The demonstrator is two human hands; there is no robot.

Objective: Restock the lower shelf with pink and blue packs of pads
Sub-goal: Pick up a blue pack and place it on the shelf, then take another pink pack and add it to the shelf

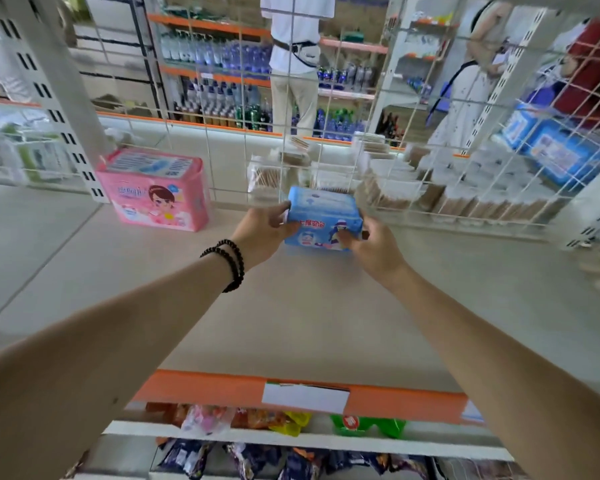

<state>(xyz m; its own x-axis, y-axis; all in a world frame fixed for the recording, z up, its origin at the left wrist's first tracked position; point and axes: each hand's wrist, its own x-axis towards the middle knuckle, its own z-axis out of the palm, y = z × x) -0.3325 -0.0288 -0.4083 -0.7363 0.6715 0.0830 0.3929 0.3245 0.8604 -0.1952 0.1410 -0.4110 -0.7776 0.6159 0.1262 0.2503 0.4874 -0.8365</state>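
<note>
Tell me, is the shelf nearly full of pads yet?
Not nearly. Done: one pink plastic pack of pads stands at the back left of the beige shelf. In hand: the left hand and right hand grip a blue plastic pack of pads from both sides, near the back. Left: most of the shelf is bare.

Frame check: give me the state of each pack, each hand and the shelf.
blue pack: gripped by both hands, at the shelf surface
pink pack: standing upright on the shelf, untouched
left hand: grips the blue pack
right hand: grips the blue pack
shelf: mostly bare
</note>
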